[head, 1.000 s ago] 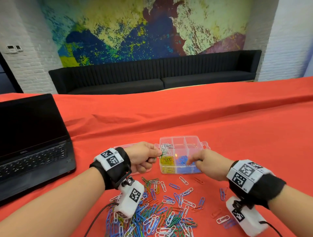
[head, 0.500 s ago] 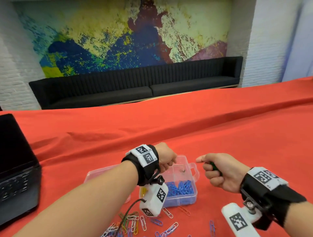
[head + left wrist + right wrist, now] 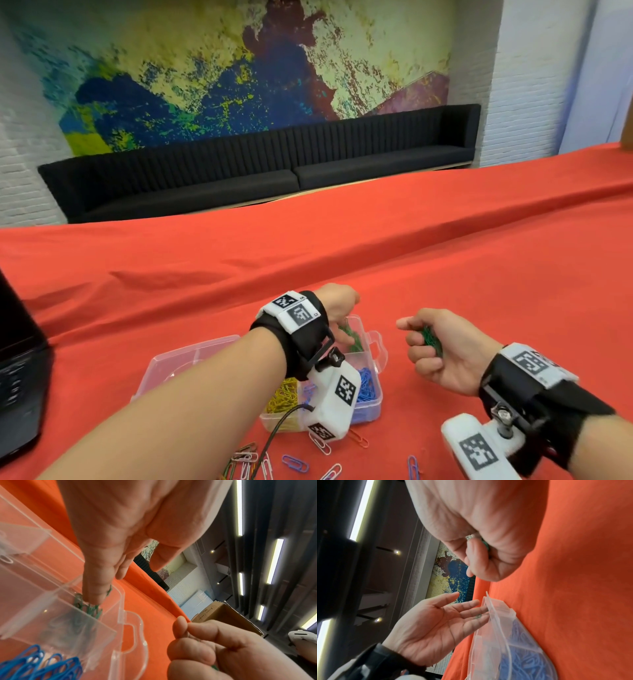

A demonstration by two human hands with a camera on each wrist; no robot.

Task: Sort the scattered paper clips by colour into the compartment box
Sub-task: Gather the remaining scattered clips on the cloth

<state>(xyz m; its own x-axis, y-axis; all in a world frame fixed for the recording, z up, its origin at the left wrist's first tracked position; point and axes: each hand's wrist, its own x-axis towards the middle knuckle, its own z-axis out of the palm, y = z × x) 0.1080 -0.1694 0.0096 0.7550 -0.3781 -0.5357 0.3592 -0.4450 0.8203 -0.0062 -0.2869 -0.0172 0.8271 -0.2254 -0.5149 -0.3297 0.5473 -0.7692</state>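
Dropping green clips (image 3: 349, 337) into the box's (image 3: 375, 397) far right compartment: left hand (image 3: 337, 308) poised over it, fingers spread and pointing down; right hand (image 3: 442, 349) just right of the box, fist curled round more green clips (image 3: 431, 339). Loose clips (image 3: 294, 462) strewn along the surface's (image 3: 445, 260) near edge.

Seen from the left wrist: fingertip (image 3: 96, 592) touching green clips (image 3: 85, 605) inside the compartment.

Seen from the right wrist: left palm flat and open beside the box rim (image 3: 489, 604); right fingers (image 3: 476, 555) folded over green.

Bare red tablecloth (image 3: 445, 274) lies open right of the compartment box (image 3: 371, 394); loose clips (image 3: 294, 462) crowd its near side.
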